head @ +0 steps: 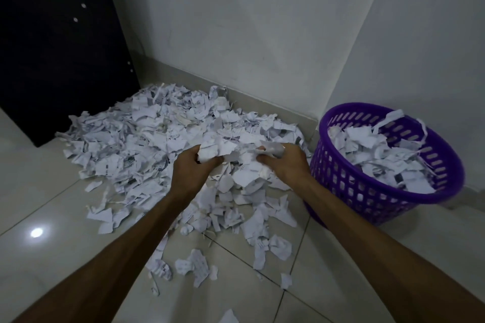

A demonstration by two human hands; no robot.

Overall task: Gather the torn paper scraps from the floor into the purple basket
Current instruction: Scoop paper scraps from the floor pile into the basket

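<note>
A pale tiled floor (65,207) was observed, bounded by white walls (262,21), with a dark door or panel (52,47) standing well to the left of the purple basket (349,186). A bright light reflection (36,232) was noted on the tiles, far left of the basket.

A large heap of torn paper scraps (147,134) was found spread across the floor to the left of the basket, reaching from the wall's skirting toward the camera, its right edge lying just beside the basket's wall. Loose scraps (195,266) were scattered nearer the camera, apart from the heap.

The basket was seen upright near the corner, its slotted wall facing the heap. It was already well filled with torn paper (378,155), some strips hanging over the far rim.

Both bare forearms were extended over the heap, left of the basket. The left hand (191,165) was curled round a bunch of scraps (212,151). The right hand (286,162), the nearer to the basket, was likewise closed on a bunch of paper (273,149). Whether the two bunches were joined could not be determined.
</note>
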